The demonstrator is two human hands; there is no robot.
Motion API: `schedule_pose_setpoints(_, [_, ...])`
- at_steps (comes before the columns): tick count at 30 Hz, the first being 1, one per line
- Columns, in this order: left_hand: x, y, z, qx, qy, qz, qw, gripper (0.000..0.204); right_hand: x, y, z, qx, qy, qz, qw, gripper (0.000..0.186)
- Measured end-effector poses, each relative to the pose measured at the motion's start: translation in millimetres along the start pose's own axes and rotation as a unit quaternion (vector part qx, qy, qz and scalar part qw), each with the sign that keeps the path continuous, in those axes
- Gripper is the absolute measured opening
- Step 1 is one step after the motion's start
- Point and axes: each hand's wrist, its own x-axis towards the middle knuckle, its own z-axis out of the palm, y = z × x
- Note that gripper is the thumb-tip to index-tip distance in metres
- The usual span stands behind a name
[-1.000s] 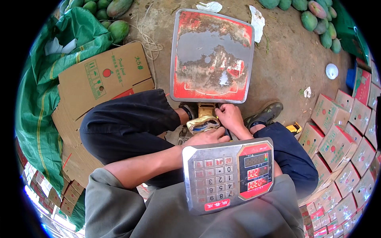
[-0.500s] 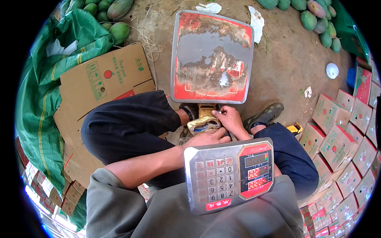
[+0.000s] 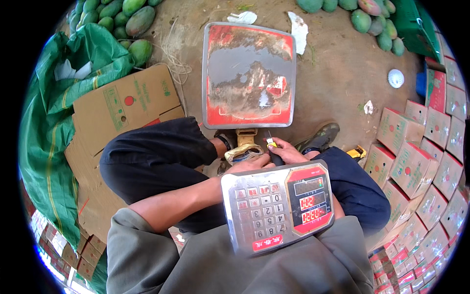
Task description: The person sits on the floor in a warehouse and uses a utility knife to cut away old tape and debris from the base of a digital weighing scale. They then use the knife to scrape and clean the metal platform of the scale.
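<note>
- Risk: right hand (image 3: 289, 152) works a small tool w/ a thin metal tip & yellow collar, prob. a screwdriver (image 3: 270, 145), right next to the left hand (image 3: 252, 164). A slip off the work = tip into the left fingers, or into the dirt.
- Risk: keypad/display head (image 3: 278, 206) of the scale sits in the lap, tilted, nothing holding it. Any knee shift could let it slide off; its red digits are lit, so it's powered while the neck gets worked on.
- Risk: worn tape/cloth wrap (image 3: 243, 153) at the scale's neck looks frayed; pulling hard could tear it. Can't tell if cable runs under it.
- Right hand: fingers curled tight around the dark handle of the screwdriver, tip pointing up toward the platform (image 3: 249, 73). Closed grip.
- Left hand: partly curled, pressed on the wrap just below the yellowish neck bracket (image 3: 246, 135). Whether it pinches or only steadies — can't tell, the display head hides part of it.
- Hands close together, nearly touching, just under the platform's near edge.
- Scale location: red, scuffed platform flat on the dirt ground, between the knees; display head nearer, over the thighs.
- Around: flattened cardboard (image 3: 122, 105) & green tarp (image 3: 54, 122) to the left, green mangoes (image 3: 139, 19) top left & top right, stacked red-and-white cartons (image 3: 416, 166) on the right.
</note>
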Motion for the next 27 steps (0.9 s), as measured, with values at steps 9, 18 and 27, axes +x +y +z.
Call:
schedule_pose_setpoints(9, [-59.1, 15.0, -28.9, -0.003, 0.099, -0.092, 0.991, 0.034, -44.5, -12.2, -25.6, -0.112, 0.139, -0.202, 0.963, 0.035])
schedule_pose_setpoints(18, [-24.4, 20.1, -65.3, -0.036, 0.295, -0.148, 0.943, 0.042, -124.4, -55.8, 55.4, -0.146, 0.165, -0.234, 0.947, 0.021])
schedule_pose_setpoints(27, [27.6, 70.2, -100.5, -0.243, 0.435, -0.018, 0.867, 0.032, -136.2, -39.7, 83.5, -0.045, 0.144, -0.314, 0.937, 0.022])
